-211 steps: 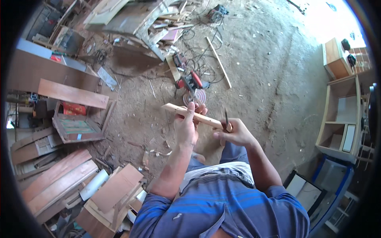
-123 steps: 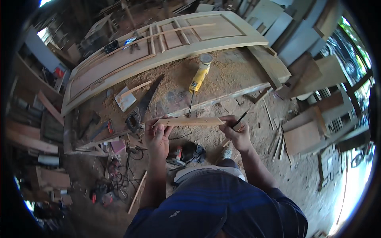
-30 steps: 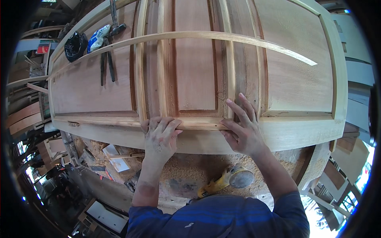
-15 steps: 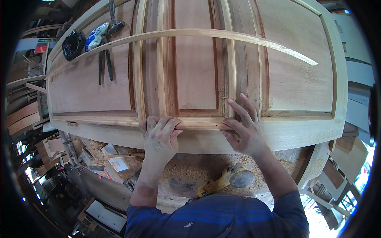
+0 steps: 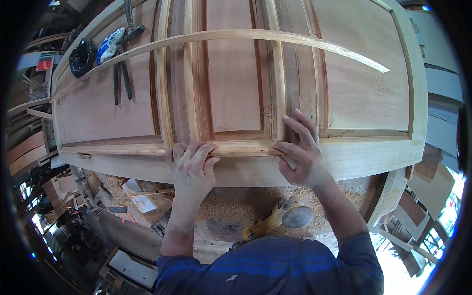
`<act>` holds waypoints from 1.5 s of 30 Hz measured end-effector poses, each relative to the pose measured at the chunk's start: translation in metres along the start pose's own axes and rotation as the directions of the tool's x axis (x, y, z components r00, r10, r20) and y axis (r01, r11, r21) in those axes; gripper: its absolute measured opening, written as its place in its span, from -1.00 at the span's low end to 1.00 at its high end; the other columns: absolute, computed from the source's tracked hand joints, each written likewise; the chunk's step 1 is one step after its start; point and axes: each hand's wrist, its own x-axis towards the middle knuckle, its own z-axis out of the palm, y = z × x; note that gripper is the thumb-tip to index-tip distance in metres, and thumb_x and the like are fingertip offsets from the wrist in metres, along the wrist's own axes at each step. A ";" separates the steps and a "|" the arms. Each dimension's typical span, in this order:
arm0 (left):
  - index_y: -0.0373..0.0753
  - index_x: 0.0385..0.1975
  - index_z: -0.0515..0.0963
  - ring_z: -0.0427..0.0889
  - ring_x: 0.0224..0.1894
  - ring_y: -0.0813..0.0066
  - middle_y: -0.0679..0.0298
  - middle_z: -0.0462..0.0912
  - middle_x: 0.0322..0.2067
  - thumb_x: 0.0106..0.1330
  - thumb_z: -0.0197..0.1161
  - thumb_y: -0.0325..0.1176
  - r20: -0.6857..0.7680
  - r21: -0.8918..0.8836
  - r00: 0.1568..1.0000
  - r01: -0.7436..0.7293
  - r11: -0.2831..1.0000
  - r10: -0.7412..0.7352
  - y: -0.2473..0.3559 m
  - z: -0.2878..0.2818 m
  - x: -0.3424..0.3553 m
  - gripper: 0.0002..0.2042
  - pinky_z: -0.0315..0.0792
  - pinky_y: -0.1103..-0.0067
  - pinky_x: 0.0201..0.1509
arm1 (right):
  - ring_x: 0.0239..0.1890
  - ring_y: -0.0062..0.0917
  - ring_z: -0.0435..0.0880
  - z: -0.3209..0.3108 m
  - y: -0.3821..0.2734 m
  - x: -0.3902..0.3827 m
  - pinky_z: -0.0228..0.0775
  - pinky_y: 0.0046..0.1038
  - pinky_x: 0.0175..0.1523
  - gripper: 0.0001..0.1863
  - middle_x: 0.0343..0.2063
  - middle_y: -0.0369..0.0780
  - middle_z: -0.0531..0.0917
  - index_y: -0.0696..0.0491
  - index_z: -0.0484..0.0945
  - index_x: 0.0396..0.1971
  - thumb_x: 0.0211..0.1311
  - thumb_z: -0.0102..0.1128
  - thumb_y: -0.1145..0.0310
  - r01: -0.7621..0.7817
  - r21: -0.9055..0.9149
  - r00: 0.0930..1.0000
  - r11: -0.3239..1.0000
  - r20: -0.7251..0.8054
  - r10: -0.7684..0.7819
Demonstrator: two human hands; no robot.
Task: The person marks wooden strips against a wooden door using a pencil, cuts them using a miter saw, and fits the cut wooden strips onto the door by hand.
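A short strip of pale wood moulding [image 5: 243, 148] lies along the near edge of the middle panel on a large wooden panelled door [image 5: 354, 156]. My left hand [image 5: 191, 166] curls its fingers over the strip's left part, thumb on the near side. At the strip's right end, my right hand [image 5: 304, 156] grips it between thumb and forefinger. Its other fingers reach forward, spread over the upright wood beside the middle panel. Part of the strip is hidden under my left fingers.
A long thin lath [image 5: 231, 34] crosses the door. Pincers [image 5: 121, 78], a hammer [image 5: 132, 32], a blue-and-white bag [image 5: 110, 45] and a black plastic bag [image 5: 82, 58] lie at the far left. A yellow power tool [image 5: 278, 219] rests on sawdust below the door.
The whole view has shifted slightly, so the door sits a little further left and up. Both hands stay on the strip, whose broad face now shows more plainly.
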 end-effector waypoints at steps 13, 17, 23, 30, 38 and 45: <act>-0.03 -0.10 0.72 0.58 0.00 0.17 0.36 0.72 -0.10 0.19 0.46 -0.32 0.028 0.014 1.000 -0.008 1.000 0.008 0.004 -0.006 0.003 -0.74 0.29 0.20 0.22 | 0.66 0.06 0.07 0.001 -0.006 0.007 0.08 0.13 0.65 -0.70 0.56 -0.07 0.29 -0.06 0.79 -0.16 0.03 0.47 0.43 -0.005 -0.065 0.997 0.998 0.082 0.010; -0.13 -0.01 0.67 0.62 0.09 0.11 0.26 0.71 0.00 0.23 0.44 -0.35 -0.015 0.095 0.995 -0.092 0.991 0.094 0.012 0.008 -0.009 -0.68 0.32 0.13 0.33 | 0.65 0.10 0.09 0.003 -0.008 0.006 0.10 0.13 0.63 -0.69 0.56 -0.05 0.31 -0.05 0.80 -0.16 0.01 0.51 0.41 0.009 -0.075 0.999 0.997 0.051 -0.005; -0.20 0.08 0.64 0.65 0.11 0.10 0.20 0.70 0.02 0.32 0.42 -0.41 -0.093 -0.307 0.989 -0.141 0.941 0.118 0.048 0.039 -0.008 -0.67 0.50 0.22 0.25 | 0.65 0.12 0.10 0.005 -0.013 0.006 0.13 0.10 0.62 -0.70 0.54 0.00 0.34 0.03 0.81 -0.20 -0.04 0.53 0.45 0.007 -0.100 1.000 0.995 0.018 -0.005; -0.12 0.05 0.65 0.68 0.00 0.12 0.25 0.72 -0.09 0.35 0.41 -0.36 -0.156 -0.422 0.979 -0.183 0.888 0.127 0.031 0.057 -0.004 -0.71 0.51 0.22 0.16 | 0.65 0.10 0.11 0.010 -0.013 0.008 0.12 0.10 0.62 -0.72 0.54 -0.01 0.33 0.05 0.81 -0.21 -0.01 0.54 0.45 0.018 -0.088 1.000 0.996 0.019 -0.016; -0.10 0.01 0.65 0.67 -0.06 0.13 0.26 0.72 -0.11 0.34 0.41 -0.35 -0.155 -0.437 0.981 -0.172 0.883 0.115 0.034 0.056 -0.002 -0.74 0.50 0.21 0.11 | 0.63 0.08 0.16 0.011 -0.012 0.006 0.12 0.09 0.61 -0.72 0.54 0.00 0.34 0.06 0.81 -0.22 -0.02 0.55 0.42 0.019 -0.113 1.000 0.993 -0.001 -0.019; -0.09 0.01 0.66 0.66 -0.04 0.15 0.27 0.70 -0.12 0.33 0.40 -0.37 -0.130 -0.437 0.986 -0.152 0.887 0.104 0.034 0.057 -0.002 -0.74 0.47 0.21 0.12 | 0.62 0.08 0.17 0.011 -0.014 0.007 0.13 0.09 0.60 -0.71 0.53 0.01 0.35 0.07 0.80 -0.23 -0.04 0.55 0.44 0.019 -0.128 1.000 0.992 0.008 -0.018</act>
